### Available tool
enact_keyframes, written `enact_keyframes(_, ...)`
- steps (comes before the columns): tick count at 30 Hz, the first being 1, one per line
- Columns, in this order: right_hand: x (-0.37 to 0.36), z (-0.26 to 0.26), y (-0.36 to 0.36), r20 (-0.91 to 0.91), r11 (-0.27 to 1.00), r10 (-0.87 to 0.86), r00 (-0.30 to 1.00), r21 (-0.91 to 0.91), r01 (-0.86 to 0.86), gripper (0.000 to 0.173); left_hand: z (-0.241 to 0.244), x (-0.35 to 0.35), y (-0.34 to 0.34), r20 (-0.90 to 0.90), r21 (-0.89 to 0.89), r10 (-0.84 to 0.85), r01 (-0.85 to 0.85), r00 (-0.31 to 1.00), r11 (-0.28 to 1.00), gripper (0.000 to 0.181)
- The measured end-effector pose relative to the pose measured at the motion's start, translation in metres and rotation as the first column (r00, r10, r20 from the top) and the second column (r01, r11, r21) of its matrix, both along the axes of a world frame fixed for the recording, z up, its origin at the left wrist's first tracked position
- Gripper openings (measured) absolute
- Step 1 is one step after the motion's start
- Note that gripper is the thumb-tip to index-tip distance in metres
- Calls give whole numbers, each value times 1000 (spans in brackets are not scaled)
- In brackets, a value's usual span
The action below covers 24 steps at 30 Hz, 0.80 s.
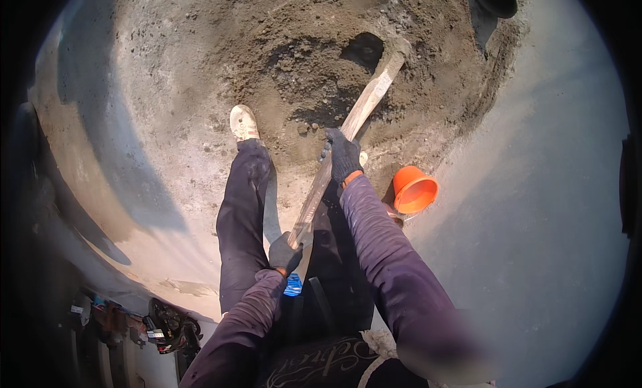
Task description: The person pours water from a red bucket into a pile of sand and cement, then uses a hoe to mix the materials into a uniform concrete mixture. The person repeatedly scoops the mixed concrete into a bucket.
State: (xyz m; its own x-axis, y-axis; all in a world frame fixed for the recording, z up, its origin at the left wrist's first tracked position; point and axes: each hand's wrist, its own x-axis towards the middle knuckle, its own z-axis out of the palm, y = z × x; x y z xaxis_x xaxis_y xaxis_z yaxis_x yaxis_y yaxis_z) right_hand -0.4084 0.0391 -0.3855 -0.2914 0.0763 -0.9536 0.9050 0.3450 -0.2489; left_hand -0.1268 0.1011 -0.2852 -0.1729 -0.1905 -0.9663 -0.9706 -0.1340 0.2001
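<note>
My right hand [343, 157], in a dark knit glove, is wrapped around the middle of a long wooden tool handle [368, 97]. Lower down, near my body, my left hand [286, 252], also gloved, grips the handle's rear end. The handle slants up and to the right, to a dirt-caked head [399, 48] that looks like a hoe's. A dark patch beside the head may be its blade or shade; I cannot tell. Around it lies a spread of loose, damp, brown-grey sand or mortar mix [311, 72], heaped and churned in the middle.
An orange plastic bucket [415, 190] lies tipped to the right of my right forearm. At the top right is a dark round container [495, 1]. My light shoe [244, 122] stands at the mix's near edge. A motorbike [173, 325] is parked at lower left.
</note>
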Motion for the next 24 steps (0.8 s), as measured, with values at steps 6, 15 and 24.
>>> enact_keyframes(6,-33,-30,21,-56,992,93,994,-85,-97,20,-20,-35,45,-95,-59,30,-36,995,998,33)
enact_keyframes(15,-22,-61,27,-153,988,-23,988,-156,-1,18,-88,-13,38,-82,-182,5,-20,997,983,42)
enact_keyframes(24,30,-1,48,-37,984,-127,991,-134,121,17,-47,39,43,-13,-86,-132,130,991,988,41)
